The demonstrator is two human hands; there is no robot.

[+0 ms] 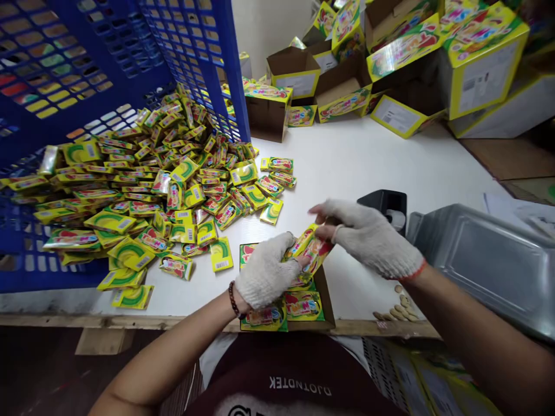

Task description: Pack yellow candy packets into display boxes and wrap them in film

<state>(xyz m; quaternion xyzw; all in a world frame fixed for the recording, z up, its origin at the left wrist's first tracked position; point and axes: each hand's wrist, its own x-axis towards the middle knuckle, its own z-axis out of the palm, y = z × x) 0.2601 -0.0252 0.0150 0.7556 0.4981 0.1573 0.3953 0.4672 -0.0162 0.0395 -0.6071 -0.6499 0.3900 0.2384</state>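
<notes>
White counter [368,156] noted: above the open carton [326,303], my left hand [265,273] grips yellow packets [315,251], long axis slanting toward my right hand [368,234], whose grip I cannot confirm.

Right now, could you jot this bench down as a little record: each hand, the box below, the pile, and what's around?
Left hand: gloved, holding yellow packs
Right hand: gloved, at the same packs; blurred, grip unclear
Box below: open carton with more packs inside
Pile: many small packs, in and before a blue crate
Behind: larger boxes, several open
Right side: black tape dispenser, grey plastic bin
</notes>
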